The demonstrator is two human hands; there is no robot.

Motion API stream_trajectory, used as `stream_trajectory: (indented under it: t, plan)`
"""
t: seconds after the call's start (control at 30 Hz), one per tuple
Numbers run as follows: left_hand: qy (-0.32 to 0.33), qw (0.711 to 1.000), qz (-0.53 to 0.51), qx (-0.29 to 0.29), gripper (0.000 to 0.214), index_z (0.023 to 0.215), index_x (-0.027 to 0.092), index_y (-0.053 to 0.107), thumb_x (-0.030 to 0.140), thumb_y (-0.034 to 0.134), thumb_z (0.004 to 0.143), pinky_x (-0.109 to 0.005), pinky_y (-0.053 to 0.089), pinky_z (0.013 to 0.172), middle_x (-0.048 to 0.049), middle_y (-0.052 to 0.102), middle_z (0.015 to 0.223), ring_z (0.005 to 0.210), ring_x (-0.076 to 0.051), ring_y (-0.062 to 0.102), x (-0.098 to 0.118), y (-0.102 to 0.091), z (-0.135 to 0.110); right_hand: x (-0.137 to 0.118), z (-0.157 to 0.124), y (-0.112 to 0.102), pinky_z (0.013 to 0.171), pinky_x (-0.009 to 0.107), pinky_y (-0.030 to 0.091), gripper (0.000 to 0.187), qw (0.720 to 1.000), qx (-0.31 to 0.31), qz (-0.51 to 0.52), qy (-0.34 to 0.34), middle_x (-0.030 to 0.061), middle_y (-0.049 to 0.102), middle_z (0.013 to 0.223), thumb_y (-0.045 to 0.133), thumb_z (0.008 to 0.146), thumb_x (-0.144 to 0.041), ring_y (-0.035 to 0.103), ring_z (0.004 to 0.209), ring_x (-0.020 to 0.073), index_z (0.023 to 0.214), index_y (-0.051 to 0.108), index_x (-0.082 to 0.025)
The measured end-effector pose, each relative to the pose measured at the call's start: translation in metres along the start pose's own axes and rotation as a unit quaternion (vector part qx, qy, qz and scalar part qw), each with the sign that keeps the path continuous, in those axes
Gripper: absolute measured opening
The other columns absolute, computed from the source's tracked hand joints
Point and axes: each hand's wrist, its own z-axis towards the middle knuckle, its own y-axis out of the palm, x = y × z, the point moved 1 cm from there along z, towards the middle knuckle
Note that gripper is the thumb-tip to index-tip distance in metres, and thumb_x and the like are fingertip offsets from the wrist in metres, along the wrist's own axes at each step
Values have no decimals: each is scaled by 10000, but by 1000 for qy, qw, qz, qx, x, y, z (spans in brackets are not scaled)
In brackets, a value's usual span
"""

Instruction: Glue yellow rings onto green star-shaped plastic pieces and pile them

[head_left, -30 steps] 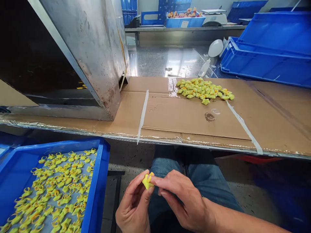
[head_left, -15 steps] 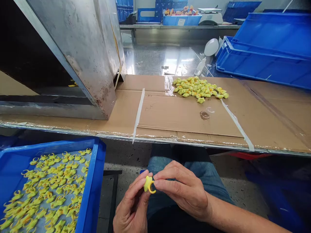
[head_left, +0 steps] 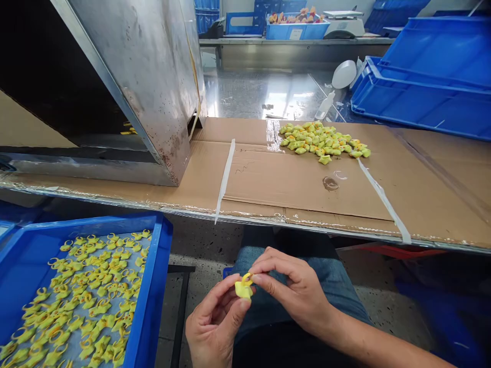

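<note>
Over my lap, my left hand [head_left: 217, 319] pinches a small yellow-green star-shaped piece [head_left: 243, 289] between thumb and fingers. A yellow open ring [head_left: 247, 278] sits at the top of that piece, and the fingertips of my right hand [head_left: 293, 286] are closed on it. On the cardboard-covered table [head_left: 268, 179] lies a heap of similar yellow-green pieces [head_left: 326, 139], no rings visible on them. At the left, a blue tray [head_left: 151, 266] holds many yellow-green pieces with rings [head_left: 95, 286], spread on a pale sheet.
A metal housing [head_left: 153, 76] with a dark opening stands on the table's left. Blue crates [head_left: 425, 97] are at the back right, near a small white bottle [head_left: 325, 106]. Behind are a bin of coloured pieces [head_left: 295, 30] and a scale [head_left: 344, 24].
The star-shaped piece has turned in my fingers, so its ring now points up instead of down to the right. My view has shifted slightly to the left.
</note>
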Motion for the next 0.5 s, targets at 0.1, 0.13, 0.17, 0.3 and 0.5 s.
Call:
stream_trajectory:
  t: [0.1, 0.13, 0.17, 0.3, 0.5]
  plan:
    - [-24, 999, -20, -7, 259, 796, 235, 771, 237, 847, 548, -197, 557, 705, -35, 776, 754, 665, -179, 722, 2, -1, 3, 0, 2, 1, 653, 217, 461, 91, 989, -16, 90, 113, 7, 638, 750, 637, 879, -179, 584, 694, 129, 809, 695, -169]
    - [-27, 999, -22, -11, 255, 791, 231, 771, 231, 846, 547, -201, 558, 708, -38, 777, 757, 669, -181, 722, 1, -2, 3, 0, 2, 1, 648, 210, 464, 103, 983, -22, 120, 138, 4, 633, 739, 642, 877, -199, 583, 688, 127, 795, 694, -165]
    - [-28, 999, -24, -16, 250, 790, 230, 771, 227, 844, 551, -205, 558, 709, -39, 777, 760, 674, -183, 722, 0, -3, 4, 0, 2, 2, 647, 206, 468, 116, 976, -26, 146, 157, 2, 630, 730, 649, 873, -219, 584, 683, 126, 782, 692, -162]
    - [-7, 1000, 10, -26, 259, 840, 240, 763, 284, 820, 591, -259, 571, 703, -39, 776, 786, 716, -212, 723, -13, -12, 3, -2, 3, 6, 657, 207, 486, 163, 973, -35, 149, 174, 10, 641, 725, 655, 862, -288, 599, 688, 139, 764, 700, -166]
    - [98, 972, 168, 129, 284, 978, 168, 682, 365, 676, 775, -383, 569, 710, -82, 727, 932, 794, -218, 694, -7, -87, 23, 2, 4, 1, 735, 223, 544, 198, 992, -33, -56, 104, 21, 706, 914, 675, 807, -428, 663, 846, 210, 935, 733, -289]
